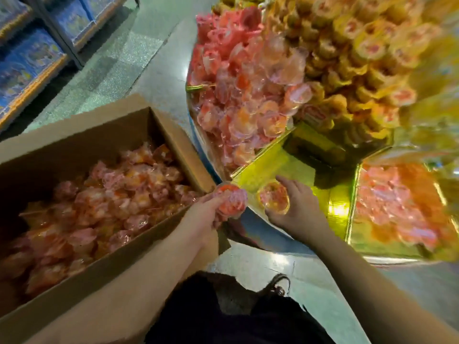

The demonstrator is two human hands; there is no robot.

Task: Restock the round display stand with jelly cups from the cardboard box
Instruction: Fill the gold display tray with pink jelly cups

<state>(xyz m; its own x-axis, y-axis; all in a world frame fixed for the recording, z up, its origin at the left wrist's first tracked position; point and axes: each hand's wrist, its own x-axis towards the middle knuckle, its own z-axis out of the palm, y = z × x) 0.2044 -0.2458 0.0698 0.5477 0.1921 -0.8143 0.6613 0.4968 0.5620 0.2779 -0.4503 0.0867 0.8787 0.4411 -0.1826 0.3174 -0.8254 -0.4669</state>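
Your left hand (211, 214) has its fingers curled round a small bunch of pink jelly cups (231, 201), a tight grip, held just past the near right corner of the cardboard box (119, 266) and right at the rim of the round display stand (250, 219). The picture is too blurred to count the cups in that bunch or to tell which way their lids face.

Your right hand (290, 207) holds a single jelly cup (274, 197) in a half-open grip: the fingers reach up along the cup's right side and the thumb lies under its lower edge. The cup's round clear face is turned up towards you, and it sits low in the yellow-lined compartment (273, 165) at the stand's near edge. Whether it touches the lining you cannot tell.

The box stands open on the floor (149, 58) to your left, about half full of loose pink and orange cups. On the stand, the section left of the yellow compartment is heaped with pink cups (238, 100), yellow-wrapped ones (352, 53) are piled behind, and another compartment at the right holds more pink cups (392, 207). Shelves of blue packets (27, 60) stand at the far left.
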